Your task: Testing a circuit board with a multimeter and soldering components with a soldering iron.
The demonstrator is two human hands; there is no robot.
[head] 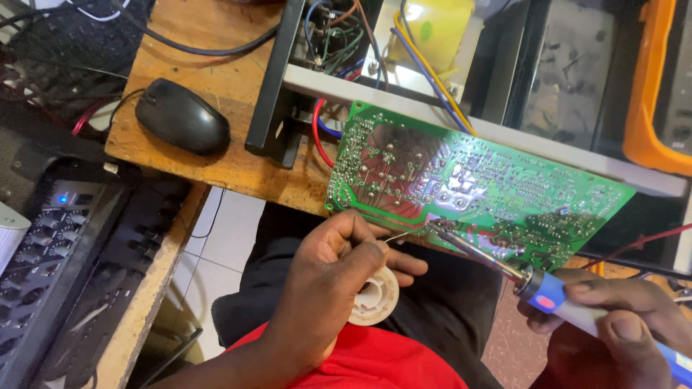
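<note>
We sit at a wooden desk [216, 155] with a white tile floor [216, 238] below it. Our left hand [335, 277] is closed around a white spool [375, 295] and pinches a thin wire [396, 235] that sticks out toward the right. Our right hand [620, 317] is closed around the blue and white handle of an iron [504, 268]. The metal tip points up and left from that hand and touches the near edge of the green board [468, 187], just where the wire ends.

The board lies tilted above both hands, with its shiny dotted side facing us. Its far side leans on a grey box [432, 108], and blue, yellow and red cables [425, 65] run into it from there. Its near edge hangs past the desk, over our lap.

Well to the left of the left hand sits a black mouse [182, 115]. Further left and lower is a black case [72, 274] with a small blue light. An orange thing [652, 94] is far above the right hand.

There is open room between our two hands, and under the board edge.
</note>
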